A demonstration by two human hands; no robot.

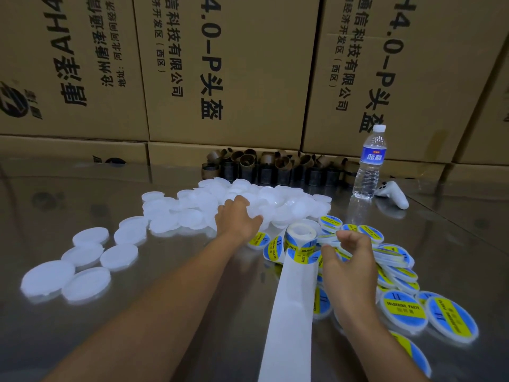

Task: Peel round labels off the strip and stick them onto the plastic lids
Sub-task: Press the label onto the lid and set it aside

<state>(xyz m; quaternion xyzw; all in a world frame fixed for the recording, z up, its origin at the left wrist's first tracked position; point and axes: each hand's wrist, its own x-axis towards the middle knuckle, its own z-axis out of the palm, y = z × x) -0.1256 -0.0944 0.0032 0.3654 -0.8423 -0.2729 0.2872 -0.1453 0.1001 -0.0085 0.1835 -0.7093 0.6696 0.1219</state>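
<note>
White plastic is under my left hand (pixel 238 217): palm down, its fingers curl over the near edge of the heap of white translucent plastic lids (pixel 275 199) at frame centre, I judge to draw off the next blank one. My right hand (pixel 347 261), just right of centre, has thumb and fingers curled toward each other among finished pieces; whether they pinch a label, a lid or nothing I cannot tell.

Between the hands stands the roll of round blue-and-yellow labels (pixel 301 242), on end so it can turn. Its bare white backing strip (pixel 289 312) runs to the lower edge, toward me.

The labelled lids (pixel 402 310) pile at lower right, by the hand that sticks them. Unlabelled strays (pixel 88 261) lie at left, which keeps the two sorts apart. All sits on a shiny steel tabletop (pixel 68 194).

Farther back, brown cardboard cores (pixel 275 164) are heaped against the printed cardboard boxes (pixel 225 64). A clear water bottle (pixel 370 164) and a white game controller (pixel 394 193) stand at right, out of the way.
</note>
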